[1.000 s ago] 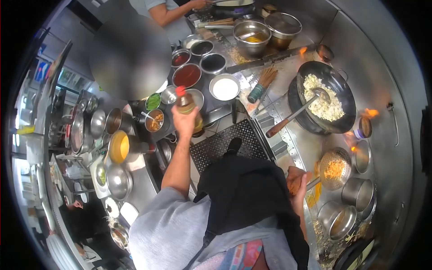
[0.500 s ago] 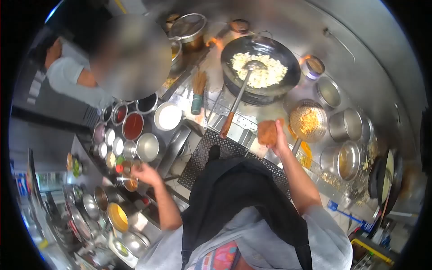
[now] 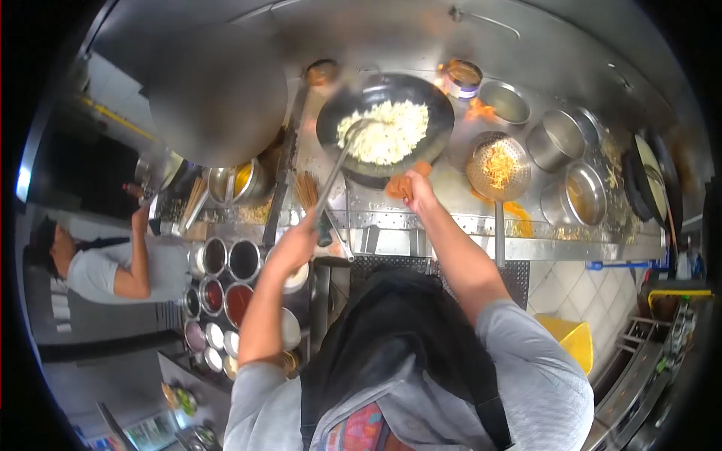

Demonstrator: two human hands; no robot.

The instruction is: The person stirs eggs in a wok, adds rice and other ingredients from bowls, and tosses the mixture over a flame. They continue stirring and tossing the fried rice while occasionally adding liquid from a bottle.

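My left hand [image 3: 293, 246] is wrapped round the handle of a long metal ladle [image 3: 329, 186], whose bowl rests among pale, chopped food [image 3: 391, 131] in a large black wok [image 3: 329, 143]. In my right hand [image 3: 423, 197] is a folded orange-brown cloth [image 3: 399, 186], held at the near rim of the wok. A bamboo brush [image 3: 306, 189] lies just beyond my left hand. Right of the wok sits a perforated skimmer [image 3: 499, 225] with orange-yellow shreds in it, its handle towards me.
Flames burn round a burner with a can [image 3: 462, 79] behind the wok. Metal pots [image 3: 555, 139] stand at the right. On the left are several sauce containers [image 3: 239, 301] and a co-worker [image 3: 128, 270] with a raised arm. A yellow bin [image 3: 569, 342] stands on the floor behind right.
My left hand has moved from the seasoning containers to the ladle's handle. My right hand has brought the cloth to the wok's rim. The view has turned rightward.
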